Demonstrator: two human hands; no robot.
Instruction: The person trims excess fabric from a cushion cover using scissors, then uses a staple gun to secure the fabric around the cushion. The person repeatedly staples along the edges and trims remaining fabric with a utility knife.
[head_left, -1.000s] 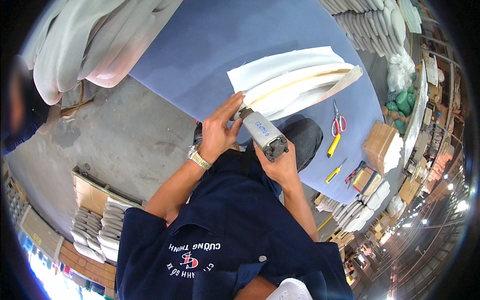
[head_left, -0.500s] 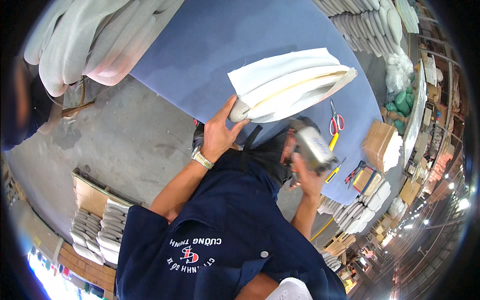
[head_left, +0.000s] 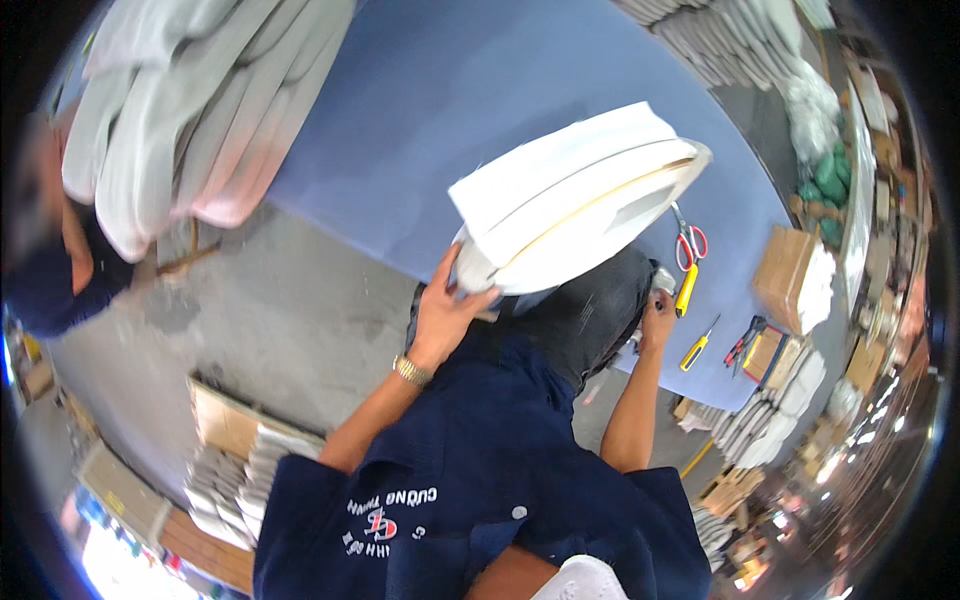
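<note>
A curved upholstered pad [head_left: 590, 215] with grey fabric at its ends and a white cloth flap lies tilted at the table's near edge, above my dark-trousered legs. My left hand [head_left: 450, 310] is closed round its near left end, thumb below and fingers on the side. My right hand [head_left: 657, 318] is low beside my knee at the table edge, fingers curled. Just past them shows a small silver part of the staple gun [head_left: 662, 280]; the rest is hidden. Near that hand lie red-handled scissors [head_left: 690, 247], a yellow-handled tool [head_left: 686, 292] and a yellow screwdriver [head_left: 698, 350].
The blue-grey table [head_left: 440, 110] carries a cardboard box [head_left: 785, 275] and red-handled pliers [head_left: 745, 340] at the right. Stacked grey pads [head_left: 200, 110] stand at the far left, by another person [head_left: 65, 260]. More pads [head_left: 720, 40] are piled at the far right.
My right hand has moved right and up from my lap to the table edge, taking the staple gun mostly out of sight. The view has shifted; my left hand keeps its hold on the pad.
</note>
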